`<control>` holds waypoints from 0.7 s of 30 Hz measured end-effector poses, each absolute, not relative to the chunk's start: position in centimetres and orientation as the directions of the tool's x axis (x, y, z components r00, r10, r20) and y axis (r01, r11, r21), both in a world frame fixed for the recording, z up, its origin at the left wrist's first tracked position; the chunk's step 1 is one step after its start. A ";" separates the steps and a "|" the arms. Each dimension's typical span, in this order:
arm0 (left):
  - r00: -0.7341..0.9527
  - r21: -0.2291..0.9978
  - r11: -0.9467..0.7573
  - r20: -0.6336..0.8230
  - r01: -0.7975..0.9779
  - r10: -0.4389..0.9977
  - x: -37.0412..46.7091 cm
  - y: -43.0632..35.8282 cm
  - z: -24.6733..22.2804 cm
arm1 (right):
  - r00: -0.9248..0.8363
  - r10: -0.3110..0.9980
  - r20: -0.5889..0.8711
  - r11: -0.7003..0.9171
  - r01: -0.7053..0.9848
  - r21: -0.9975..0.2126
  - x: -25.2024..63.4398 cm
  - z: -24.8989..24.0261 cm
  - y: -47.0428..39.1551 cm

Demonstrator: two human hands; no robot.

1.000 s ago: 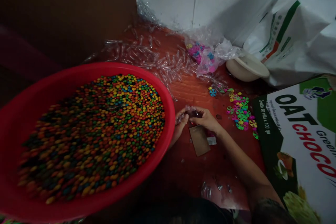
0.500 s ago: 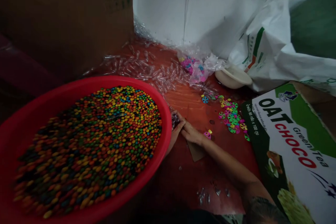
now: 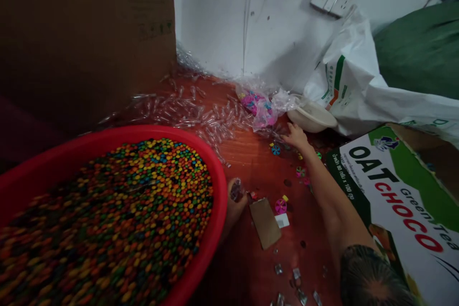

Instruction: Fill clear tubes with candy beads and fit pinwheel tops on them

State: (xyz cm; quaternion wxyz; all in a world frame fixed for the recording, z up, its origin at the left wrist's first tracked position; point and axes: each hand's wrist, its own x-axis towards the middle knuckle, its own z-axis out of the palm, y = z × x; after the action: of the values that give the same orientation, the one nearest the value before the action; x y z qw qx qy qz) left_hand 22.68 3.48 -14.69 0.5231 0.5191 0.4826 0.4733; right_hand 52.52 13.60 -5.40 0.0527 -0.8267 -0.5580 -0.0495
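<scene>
Beside the red tub's rim, my left hand (image 3: pixel 234 208) is closed around a small clear plastic piece (image 3: pixel 235 190) with a dark, purplish look; its exact kind is unclear. My right hand (image 3: pixel 297 137) reaches out to the back of the table, fingers apart, by the edge of a heap of clear plastic tubes (image 3: pixel 218 122) and a cream bowl (image 3: pixel 311 114). Colourful plastic wheel toys (image 3: pixel 300 172) lie partly hidden under my right forearm. A pink wheel toy (image 3: pixel 281 206) and a brown card (image 3: pixel 265 224) lie right of my left hand.
A large red tub (image 3: pixel 220 186) full of colourful candies fills the left. A clear bag of pink and blue pieces (image 3: pixel 258 105) lies at the back. An oat choco carton (image 3: pixel 390 191) stands right, before a white sack (image 3: pixel 358 71). Small silvery packets (image 3: pixel 297 275) lie near the front.
My hands were together beside the tub; my right hand has moved away to the back right. My left hand stays by the tub with the plastic piece. The view has shifted slightly.
</scene>
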 end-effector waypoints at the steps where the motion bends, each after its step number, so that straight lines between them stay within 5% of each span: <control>1: 0.116 1.000 0.011 -0.012 0.006 0.993 22.6 3.5 -14.4 | 0.440 0.894 0.086 -0.438 0.898 -0.047 53.5 -5.8 14.7; 7: 0.098 1.000 -0.028 0.028 0.004 0.995 22.0 3.5 -13.0 | 0.387 0.920 -0.063 -0.391 0.915 -0.098 51.7 -9.2 17.2; 14: 0.050 0.995 -0.073 0.070 0.066 0.996 22.4 3.4 -13.4 | -0.043 0.997 0.063 0.047 0.996 -0.072 44.7 -10.9 12.8; 18: 0.075 0.997 -0.054 0.049 0.064 0.996 22.3 3.4 -13.9 | -0.196 0.974 0.111 0.221 0.928 -0.300 43.1 -10.2 10.1; 21: 0.110 0.992 -0.068 0.056 0.108 0.992 22.1 3.4 -14.2 | -0.074 0.974 0.214 0.182 0.816 -0.549 44.2 -9.0 8.3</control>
State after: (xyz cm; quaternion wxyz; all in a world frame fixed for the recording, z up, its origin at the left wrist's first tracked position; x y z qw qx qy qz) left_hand 22.11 3.35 -14.20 0.4816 0.5686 0.4837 0.4591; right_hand 44.18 8.31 -9.04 0.2740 -0.6228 -0.7184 0.1445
